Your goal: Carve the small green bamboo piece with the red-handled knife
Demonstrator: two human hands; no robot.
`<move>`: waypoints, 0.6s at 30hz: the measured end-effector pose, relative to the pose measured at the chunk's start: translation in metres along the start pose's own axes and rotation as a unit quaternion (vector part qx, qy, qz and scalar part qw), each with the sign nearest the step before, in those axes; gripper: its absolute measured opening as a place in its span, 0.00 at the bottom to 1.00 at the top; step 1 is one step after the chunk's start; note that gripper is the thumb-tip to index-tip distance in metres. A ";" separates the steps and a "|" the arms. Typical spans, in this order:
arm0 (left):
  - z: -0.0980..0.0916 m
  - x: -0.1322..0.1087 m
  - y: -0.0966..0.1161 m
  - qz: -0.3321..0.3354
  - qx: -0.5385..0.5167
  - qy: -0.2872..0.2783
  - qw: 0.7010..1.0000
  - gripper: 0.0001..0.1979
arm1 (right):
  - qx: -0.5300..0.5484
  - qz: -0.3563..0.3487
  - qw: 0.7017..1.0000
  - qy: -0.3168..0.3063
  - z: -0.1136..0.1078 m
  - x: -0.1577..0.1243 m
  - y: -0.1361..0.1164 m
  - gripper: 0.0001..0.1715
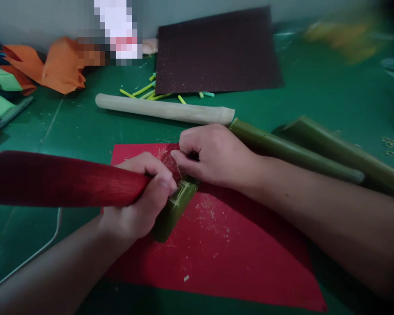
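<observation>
My left hand (141, 197) is closed around a dark red tube-like handle (59, 179) that runs off to the left, and it presses against a short green bamboo piece (175, 210) lying on a red sheet (236, 253). My right hand (210, 155) is pinched shut at the top end of that bamboo piece, where pale fibres show; what the fingers hold is too small to name. Bamboo shavings are scattered over the red sheet.
A pale wooden stick (164, 109) lies behind the hands. Two long green bamboo stalks (302, 151) lie to the right. A dark sheet (216, 52), cut green straw bits (144, 92), orange paper (59, 65) and a white cable (36, 253) rest on the green mat (331, 96).
</observation>
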State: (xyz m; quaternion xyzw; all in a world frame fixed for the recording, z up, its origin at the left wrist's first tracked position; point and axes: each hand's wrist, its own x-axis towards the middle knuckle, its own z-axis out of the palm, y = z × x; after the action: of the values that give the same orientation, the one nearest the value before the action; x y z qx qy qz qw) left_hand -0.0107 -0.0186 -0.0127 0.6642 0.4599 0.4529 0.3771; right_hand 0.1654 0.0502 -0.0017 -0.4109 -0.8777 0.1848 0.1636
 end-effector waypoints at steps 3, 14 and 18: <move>0.003 0.005 0.004 -0.007 -0.029 -0.009 1.000 0.11 | 0.011 -0.004 1.000 -0.003 0.001 0.000 0.001 0.22; 0.006 0.007 0.008 -0.010 0.040 -0.014 0.999 0.10 | 0.006 -0.011 1.000 0.002 0.002 0.000 0.001 0.24; 0.005 0.008 0.007 -0.006 0.037 -0.029 0.999 0.11 | -0.006 0.000 1.000 -0.009 0.001 0.001 -0.001 0.23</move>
State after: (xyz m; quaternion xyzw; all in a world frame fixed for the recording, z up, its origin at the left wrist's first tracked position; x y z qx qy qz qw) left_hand -0.0027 -0.0134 -0.0056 0.6880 0.4691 0.4139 0.3678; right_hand 0.1641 0.0502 -0.0022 -0.4098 -0.8804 0.1828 0.1532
